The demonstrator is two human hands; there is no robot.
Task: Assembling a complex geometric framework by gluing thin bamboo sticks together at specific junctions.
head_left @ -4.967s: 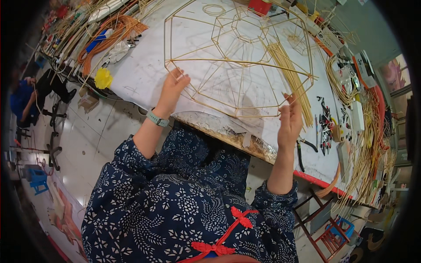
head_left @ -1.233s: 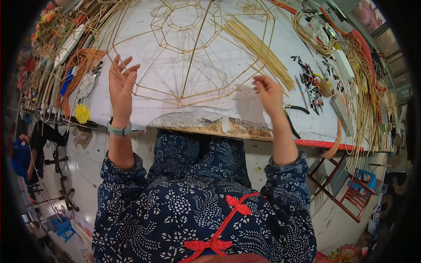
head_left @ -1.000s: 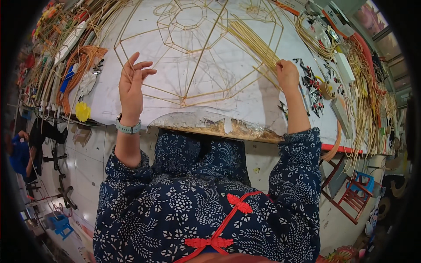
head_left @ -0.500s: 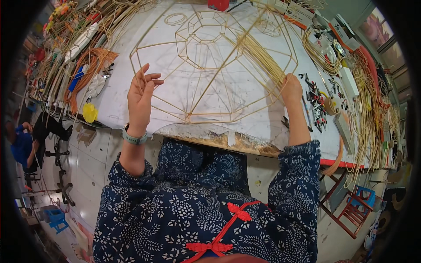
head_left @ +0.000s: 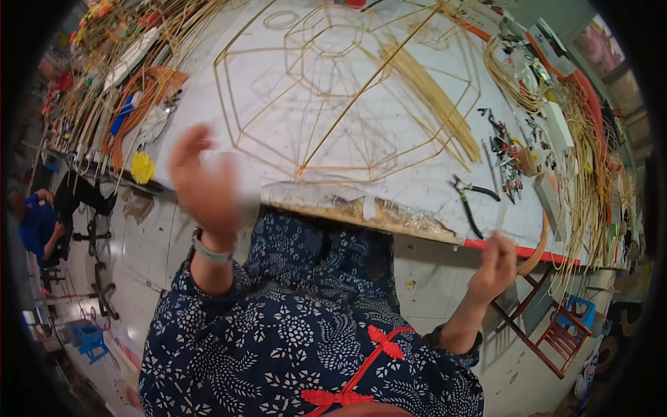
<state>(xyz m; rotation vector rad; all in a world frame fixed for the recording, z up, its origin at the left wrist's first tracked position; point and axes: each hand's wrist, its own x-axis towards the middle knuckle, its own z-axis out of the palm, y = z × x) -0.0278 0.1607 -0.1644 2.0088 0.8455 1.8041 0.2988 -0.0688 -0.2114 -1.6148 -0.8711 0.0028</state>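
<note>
The person stands at the near edge of a white-topped worktable (head_left: 417, 198) with both hands off the work. The left hand (head_left: 205, 184) is raised and motion-blurred, fingers loosely spread and apparently empty; no object can be made out in its grasp, though the blur limits certainty. The bamboo lantern frame (head_left: 347, 90), an octagonal lattice of thin strips, lies flat on the table beyond and to the right of these fingers, with its nearest corner close to but clear of them. A yellow tuft (head_left: 142, 167) sits on the table's left edge just left of the left fingers. The right hand (head_left: 495, 260) hangs below the table's front edge, fingers curled inward; whether it pinches anything cannot be told. Directly above the right fingers, on the tabletop, lie black-handled pliers (head_left: 469, 198), near but not touching them. The frame's lower right edge lies above and left of that hand, well apart from it. A bundle of loose bamboo strips (head_left: 434, 97) rests across the frame's right portion, far from both hands. Coils of cane (head_left: 587, 160) are heaped along the table's right side, beyond the right hand. The person wears a dark blue floral jacket (head_left: 306, 347) with red knot fastenings and a pale wristband (head_left: 210, 250) on the left wrist.
</note>
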